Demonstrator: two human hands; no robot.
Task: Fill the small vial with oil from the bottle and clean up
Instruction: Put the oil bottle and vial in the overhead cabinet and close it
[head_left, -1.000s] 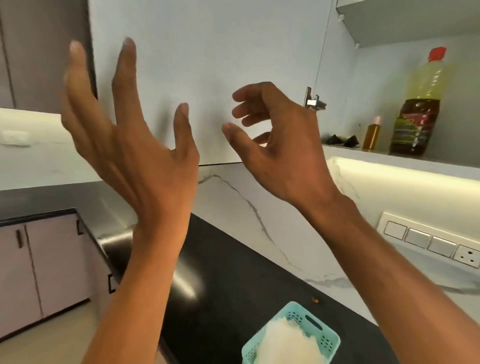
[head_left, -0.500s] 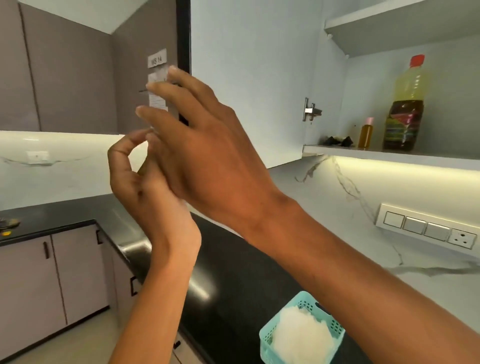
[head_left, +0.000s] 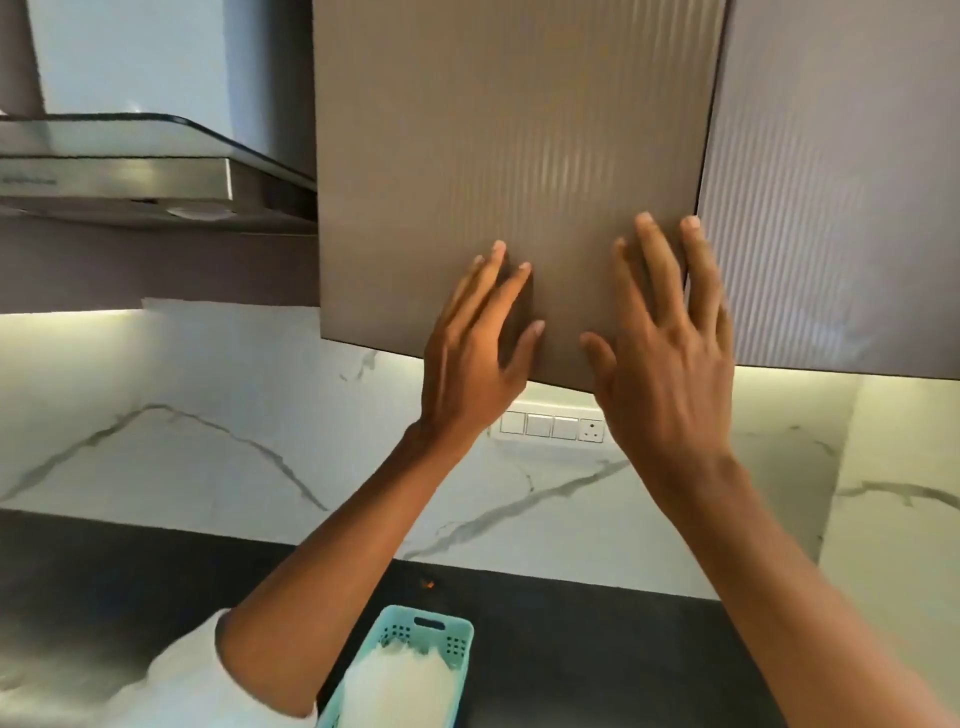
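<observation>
Neither vial nor bottle shows anywhere in view (only a ribbed cabinet door (head_left: 509, 176) fills the upper middle). The left hand (head_left: 470, 364) and right hand (head_left: 670, 364) lie flat on it near its lower edge, fingers spread, each grip released. At 6 o'clock a teal basket (head_left: 431, 631) sits on the dark worktop (head_left: 597, 649)

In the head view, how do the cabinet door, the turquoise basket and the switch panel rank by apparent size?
1. cabinet door
2. turquoise basket, partly cut off and nearer the camera, so unsure
3. switch panel
</observation>
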